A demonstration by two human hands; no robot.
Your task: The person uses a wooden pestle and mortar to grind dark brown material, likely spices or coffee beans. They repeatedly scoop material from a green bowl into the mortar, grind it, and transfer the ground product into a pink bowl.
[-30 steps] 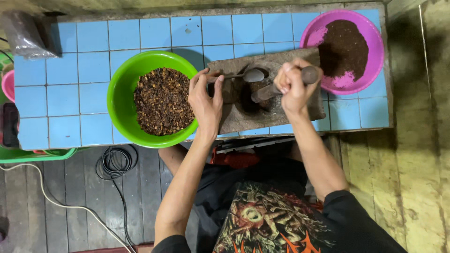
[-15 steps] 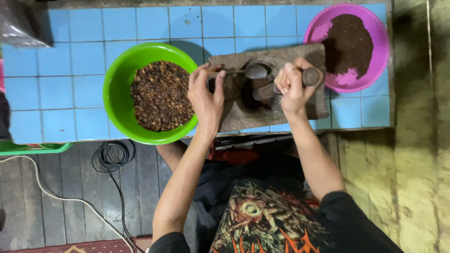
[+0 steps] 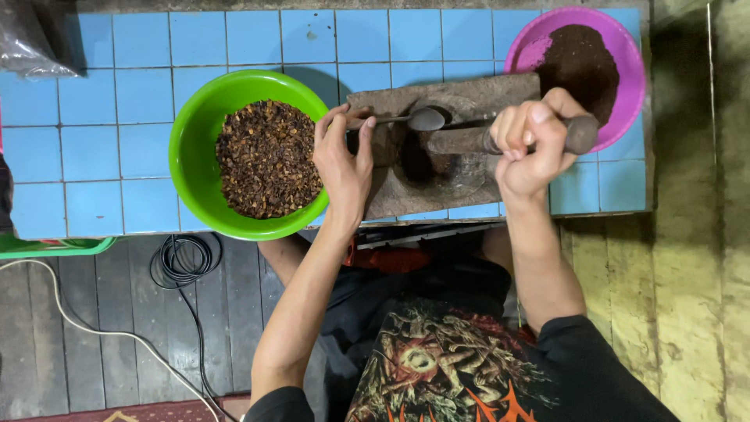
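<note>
**Spoon and pestle meet over the grinding hollow**

The left hand point(image 3: 344, 168) pinches the handle of a metal spoon point(image 3: 414, 119), fingers closed narrowly around it, with the bowl of the spoon reaching away from the hand to the rim of the dark hollow in the stone grinding slab point(image 3: 469, 94). The right hand point(image 3: 531, 144) is wrapped in a full fist around a stone pestle point(image 3: 582, 134), whose working end points toward the left hand and into the same hollow.

Just outside the left hand sits a green bowl point(image 3: 187, 156) of coarse brown pieces, its rim touching or nearly touching the slab. Beyond the right hand, a pink bowl point(image 3: 633, 86) holds dark ground powder. All rest on a blue tiled counter point(image 3: 94, 141).

The likely risk: spoon and pestle share one small hollow, so a hard stroke could strike the spoon or the fingertips, or scatter grounds over the slab's near edge onto the person's lap.
</note>
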